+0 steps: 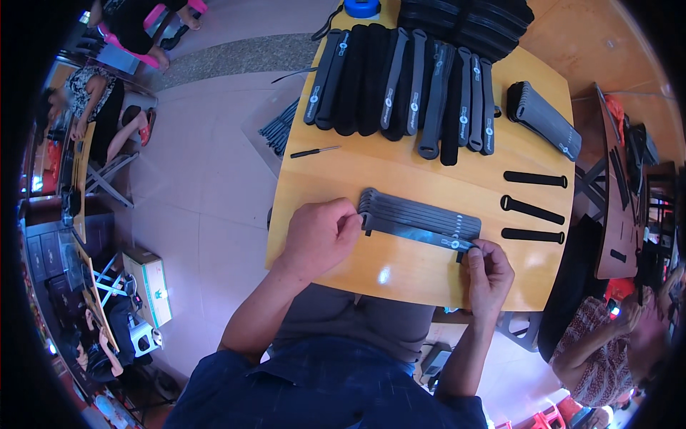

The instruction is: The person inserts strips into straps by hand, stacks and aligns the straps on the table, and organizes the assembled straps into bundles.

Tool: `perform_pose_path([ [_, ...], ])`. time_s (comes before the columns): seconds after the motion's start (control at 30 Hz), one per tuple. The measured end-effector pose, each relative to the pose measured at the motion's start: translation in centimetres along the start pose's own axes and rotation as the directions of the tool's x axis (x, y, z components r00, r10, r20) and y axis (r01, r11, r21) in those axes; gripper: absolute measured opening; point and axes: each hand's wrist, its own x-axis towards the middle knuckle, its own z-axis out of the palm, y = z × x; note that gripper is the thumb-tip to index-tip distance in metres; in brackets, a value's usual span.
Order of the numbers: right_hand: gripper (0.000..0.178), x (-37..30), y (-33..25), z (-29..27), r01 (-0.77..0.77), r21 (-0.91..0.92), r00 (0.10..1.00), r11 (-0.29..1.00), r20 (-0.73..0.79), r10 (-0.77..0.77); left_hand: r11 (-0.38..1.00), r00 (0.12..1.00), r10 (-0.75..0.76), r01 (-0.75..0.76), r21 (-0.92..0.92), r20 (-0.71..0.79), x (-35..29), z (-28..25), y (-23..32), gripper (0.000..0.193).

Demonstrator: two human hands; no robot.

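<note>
On the wooden table (321, 182), a grey hook-and-loop strap (418, 236) is stretched sideways between my two hands. My left hand (318, 232) is closed in a pinch at its left end. At the strap's right end, near a white printed mark, the thumb and fingers of my right hand (489, 275) pinch it. Right behind it lies a fanned row of similar grey straps (421, 206), their looped ends to the left. Small dark tabs show below both ends of the held strap. My fingertips partly hide its ends.
Bundled black and grey straps (368, 86) line the table's far side, before a black pile (468, 25). A strap stack (547, 121) and three loose black straps (534, 179) lie right. A small screwdriver (314, 151) sits left, a blue round object (361, 8) far back. People sit both sides.
</note>
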Motion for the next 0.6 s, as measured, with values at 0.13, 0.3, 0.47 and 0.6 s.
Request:
perform_pose_path([
  [0.13, 0.012, 0.11, 0.15, -0.09, -0.015, -0.019, 1.000, 1.000, -0.010, 0.015, 0.996, 0.995, 0.083, -0.084, -0.011, -0.058, 0.00, 0.42, -0.45, 0.016],
  [0.3, 0.012, 0.20, 0.18, -0.22, -0.009, -0.044, 1.000, 0.999, -0.007, 0.009, 0.996, 0.993, 0.090, -0.089, 0.018, -0.075, 0.07, 0.58, -0.29, 0.016],
  [0.47, 0.012, 0.20, 0.00, -0.02, 0.000, -0.037, 1.000, 0.999, -0.015, -0.001, 0.994, 0.992, 0.097, -0.093, 0.049, -0.083, 0.12, 0.73, -0.23, 0.018],
  [0.6, 0.011, 0.23, 0.07, -0.20, -0.020, -0.019, 1.000, 1.000, 0.005, 0.020, 0.994, 0.992, 0.090, -0.085, 0.062, -0.087, 0.07, 0.72, -0.15, 0.019],
])
